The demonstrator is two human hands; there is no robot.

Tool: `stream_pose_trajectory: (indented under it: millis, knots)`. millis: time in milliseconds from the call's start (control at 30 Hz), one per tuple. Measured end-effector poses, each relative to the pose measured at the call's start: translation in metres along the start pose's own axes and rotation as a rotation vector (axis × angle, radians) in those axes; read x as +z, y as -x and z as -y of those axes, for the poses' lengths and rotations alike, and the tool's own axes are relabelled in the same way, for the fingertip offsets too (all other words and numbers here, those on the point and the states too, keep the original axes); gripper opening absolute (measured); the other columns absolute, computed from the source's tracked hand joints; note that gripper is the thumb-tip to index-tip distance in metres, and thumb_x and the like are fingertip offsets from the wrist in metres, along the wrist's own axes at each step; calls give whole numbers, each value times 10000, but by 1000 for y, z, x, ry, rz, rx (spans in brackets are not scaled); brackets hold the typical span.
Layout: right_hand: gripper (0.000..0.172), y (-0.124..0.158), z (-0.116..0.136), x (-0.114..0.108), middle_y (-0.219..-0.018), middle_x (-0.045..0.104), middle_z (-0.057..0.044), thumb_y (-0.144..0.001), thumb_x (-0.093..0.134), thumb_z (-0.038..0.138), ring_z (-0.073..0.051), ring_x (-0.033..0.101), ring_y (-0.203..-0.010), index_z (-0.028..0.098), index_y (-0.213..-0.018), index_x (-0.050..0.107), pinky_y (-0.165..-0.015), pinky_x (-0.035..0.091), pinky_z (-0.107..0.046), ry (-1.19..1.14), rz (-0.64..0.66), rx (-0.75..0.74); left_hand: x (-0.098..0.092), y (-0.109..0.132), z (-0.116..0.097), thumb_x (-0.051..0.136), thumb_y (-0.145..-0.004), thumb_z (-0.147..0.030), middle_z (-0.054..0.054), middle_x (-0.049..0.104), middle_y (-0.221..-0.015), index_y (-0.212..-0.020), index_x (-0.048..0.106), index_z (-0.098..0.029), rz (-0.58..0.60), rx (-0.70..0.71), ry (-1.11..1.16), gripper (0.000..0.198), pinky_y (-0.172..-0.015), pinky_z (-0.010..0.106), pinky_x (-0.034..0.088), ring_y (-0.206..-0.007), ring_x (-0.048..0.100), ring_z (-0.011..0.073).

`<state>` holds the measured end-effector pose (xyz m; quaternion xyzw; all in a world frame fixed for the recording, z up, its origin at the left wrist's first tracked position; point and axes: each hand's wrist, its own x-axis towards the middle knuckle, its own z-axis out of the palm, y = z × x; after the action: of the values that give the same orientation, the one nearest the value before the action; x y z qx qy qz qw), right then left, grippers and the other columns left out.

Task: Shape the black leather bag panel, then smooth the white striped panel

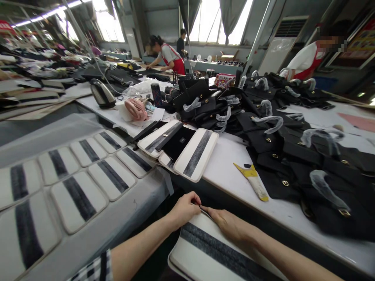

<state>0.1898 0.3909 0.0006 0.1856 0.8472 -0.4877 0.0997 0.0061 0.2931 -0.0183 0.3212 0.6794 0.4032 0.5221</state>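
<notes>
A white bag panel [216, 249] with a dark grey stripe lies close to my body, below the table's edge, tilted away to the right. My left hand [187, 208] pinches the far edge of this panel, thumb and fingers pressed together. Beside it, my right hand [227, 222] is closed over the same edge, its fingertips almost touching those of my left. The layers between the fingertips are too small to make out. Just beyond my hands, on the white table, rests a white and black bag piece [195, 154], spread open with its dark inside showing.
Rows of striped white panels [111, 177] cover the left table. Black bags [281, 156] with plastic-wrapped handles are heaped at right. A yellow-and-white tool [253, 181], a pink fan [136, 109] and a kettle [102, 93] stand or lie on the table. Co-workers in red aprons work farther back.
</notes>
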Motion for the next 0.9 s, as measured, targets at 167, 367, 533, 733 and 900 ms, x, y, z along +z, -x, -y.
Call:
stream_pose_trajectory:
  millis: [167, 367, 533, 733, 900]
  knots:
    - [591, -15, 0, 6, -1114, 687, -75, -1020, 174, 516, -248, 626, -1048, 187, -1168, 642, -982, 440, -367, -98, 27, 7, -3, 3, 3, 600, -543, -97, -28, 547, -737, -828, 567, -172, 20, -25, 87, 297, -578, 244, 350, -650, 484, 120]
    - [504, -17, 4, 4, -1032, 671, -52, -1031, 213, 469, -216, 615, -942, 193, -1087, 631, -863, 461, -322, -83, -5, -52, -3, 3, 5, 627, -555, -116, -26, 554, -742, -818, 582, -172, -10, 10, 95, 273, -601, 252, 333, -681, 485, 127]
    - [310, -18, 10, 7, -931, 606, -51, -991, 430, 367, -176, 578, -874, 183, -940, 673, -786, 435, -286, 68, -260, -139, -2, 1, 0, 654, -548, -120, -23, 549, -767, -864, 575, -160, -11, -4, 134, 328, -639, 256, 354, -694, 490, 126]
    - [377, -26, 3, 19, -737, 516, -30, -997, 377, 270, -127, 490, -656, 165, -679, 552, -625, 387, -266, 191, -404, -242, -2, -2, -1, 651, -544, -115, 2, 553, -825, -893, 577, -153, -9, -25, 147, 358, -687, 266, 372, -772, 512, 151]
    - [361, -31, -4, 21, -681, 473, -16, -989, 376, 235, -127, 444, -616, 179, -642, 457, -607, 341, -286, 251, -458, -272, -1, -3, 0, 655, -558, -154, 4, 554, -853, -915, 576, -158, -4, -31, 145, 365, -683, 265, 370, -779, 507, 149]
